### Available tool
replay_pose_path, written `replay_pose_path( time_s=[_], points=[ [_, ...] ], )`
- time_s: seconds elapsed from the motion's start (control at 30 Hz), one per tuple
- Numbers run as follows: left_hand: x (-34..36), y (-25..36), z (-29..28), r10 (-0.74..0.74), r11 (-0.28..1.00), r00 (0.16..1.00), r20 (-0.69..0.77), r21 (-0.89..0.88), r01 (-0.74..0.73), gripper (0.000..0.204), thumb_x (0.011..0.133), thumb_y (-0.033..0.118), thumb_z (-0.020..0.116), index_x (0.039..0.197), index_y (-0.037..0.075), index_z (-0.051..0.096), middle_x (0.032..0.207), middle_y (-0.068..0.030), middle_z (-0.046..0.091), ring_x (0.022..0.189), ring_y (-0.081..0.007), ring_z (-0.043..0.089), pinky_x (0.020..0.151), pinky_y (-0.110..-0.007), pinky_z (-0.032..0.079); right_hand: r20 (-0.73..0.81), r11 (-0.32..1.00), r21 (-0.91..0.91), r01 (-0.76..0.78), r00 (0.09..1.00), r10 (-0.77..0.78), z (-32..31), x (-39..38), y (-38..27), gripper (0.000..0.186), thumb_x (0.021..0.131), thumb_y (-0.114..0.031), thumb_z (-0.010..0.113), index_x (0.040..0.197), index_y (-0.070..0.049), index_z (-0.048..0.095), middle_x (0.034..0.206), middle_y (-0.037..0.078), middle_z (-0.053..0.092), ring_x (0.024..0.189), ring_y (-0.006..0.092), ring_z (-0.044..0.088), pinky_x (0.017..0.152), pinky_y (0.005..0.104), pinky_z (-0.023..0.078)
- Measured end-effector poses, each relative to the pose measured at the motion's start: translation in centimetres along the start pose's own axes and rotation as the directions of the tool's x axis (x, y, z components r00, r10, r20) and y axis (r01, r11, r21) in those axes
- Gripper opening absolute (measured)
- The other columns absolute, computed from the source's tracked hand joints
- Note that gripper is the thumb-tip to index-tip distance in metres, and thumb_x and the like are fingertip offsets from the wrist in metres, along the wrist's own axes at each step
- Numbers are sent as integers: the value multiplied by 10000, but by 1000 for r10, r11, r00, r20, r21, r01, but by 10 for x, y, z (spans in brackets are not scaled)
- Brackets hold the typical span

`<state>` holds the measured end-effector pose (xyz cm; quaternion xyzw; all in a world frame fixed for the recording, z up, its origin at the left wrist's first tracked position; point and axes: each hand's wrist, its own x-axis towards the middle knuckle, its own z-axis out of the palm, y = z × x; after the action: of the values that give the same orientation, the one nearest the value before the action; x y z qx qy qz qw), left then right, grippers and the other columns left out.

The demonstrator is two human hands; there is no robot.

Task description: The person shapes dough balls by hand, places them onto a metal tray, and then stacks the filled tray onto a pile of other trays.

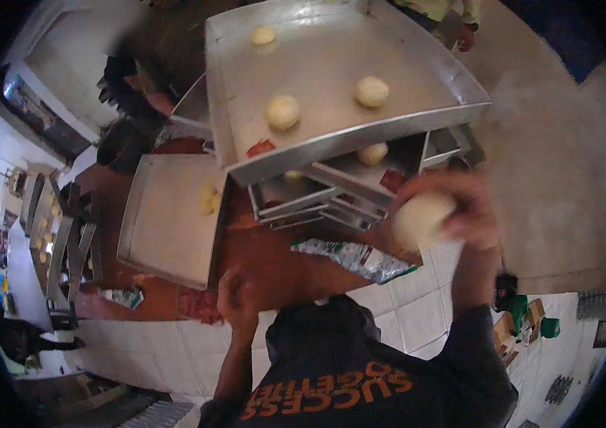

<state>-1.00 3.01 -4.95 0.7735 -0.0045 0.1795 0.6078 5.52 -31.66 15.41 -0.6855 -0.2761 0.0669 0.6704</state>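
Note:
My right hand (476,214) is closed around a pale, round dough ball (423,220), held in the air beside the near right corner of a stack of metal trays. The hand and ball are slightly blurred. On the top tray (360,134) sit several similar dough balls (282,113), well apart, and a small red piece (261,148) near its front left corner. My left hand (237,294) is over the near edge of the reddish-brown table (274,260), beside a dark red patch (199,305). Its fingers look curled but are smeared, so its grip is unclear.
Below the top tray, more trays (328,189) are stacked askew. Another tray (171,221) on the left holds small yellow dough pieces (210,200). A silver-green packet (356,260) lies at the table's front. Farther left stand more stacked trays (67,242). Other people stand beyond the table.

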Motion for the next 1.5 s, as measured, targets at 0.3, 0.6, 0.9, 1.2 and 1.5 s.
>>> replay_pose_path(
  time_s=[0.3,0.6,0.9,1.2,1.5],
  points=[
    [-11,-43,46,-204,961,979,-1,193,201,223,800,60,515,1002,-32,530,962,-96,562,907,-192,542,807,-292,431,-324,355,-866,-352,936,140,-161,61,-28,356,728,-109,606,1058,18,568,946,126,627,799,161,585,712,284,461],
    [-29,-46,55,-361,925,932,-35,109,363,198,810,68,522,977,-36,535,908,-96,574,881,-167,543,788,-284,429,-159,396,-889,-230,966,205,-153,62,-16,209,727,-51,605,927,4,621,797,143,642,693,230,623,669,297,480],
    [38,-110,-46,-197,852,911,-363,396,343,257,849,126,527,1053,-29,518,948,-102,566,862,-157,519,775,-265,416,-459,413,-855,-312,828,-324,-117,43,-24,218,777,-41,538,982,12,590,942,92,606,854,182,557,733,297,432],
    [190,-274,-56,-275,809,960,-58,525,264,503,712,125,639,1148,48,402,910,-205,583,860,-343,568,769,-403,456,209,974,223,-32,978,-16,109,20,88,323,710,-216,644,980,-44,595,963,59,600,921,177,564,791,320,437],
    [250,-246,-69,-224,727,878,423,672,-139,315,705,128,572,1012,58,553,840,-161,610,828,-309,590,733,-402,462,-60,731,-344,-590,790,610,242,-10,264,243,789,-146,594,977,4,563,854,107,607,775,183,575,710,299,454]
  ],
)
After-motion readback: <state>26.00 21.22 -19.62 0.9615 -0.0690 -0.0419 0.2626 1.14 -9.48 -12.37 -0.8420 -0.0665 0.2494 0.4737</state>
